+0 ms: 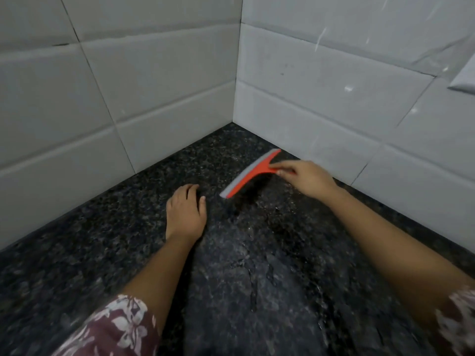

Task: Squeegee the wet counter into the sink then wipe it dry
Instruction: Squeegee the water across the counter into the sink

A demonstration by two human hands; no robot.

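An orange squeegee [253,173] with a grey rubber blade rests its blade on the dark speckled granite counter [123,227], close to the tiled corner. My right hand [305,177] grips its short handle from the right. Streaks and beads of water shine on the counter in front of me, running toward the near edge. My left hand [186,211] lies flat on the counter just left of the blade's near end, fingers slightly apart, holding nothing. No sink or cloth is in view.
White tiled walls [159,80] meet in a corner behind the squeegee and close off the counter at the left and the back right. My floral sleeves [115,327] show at the bottom corners.
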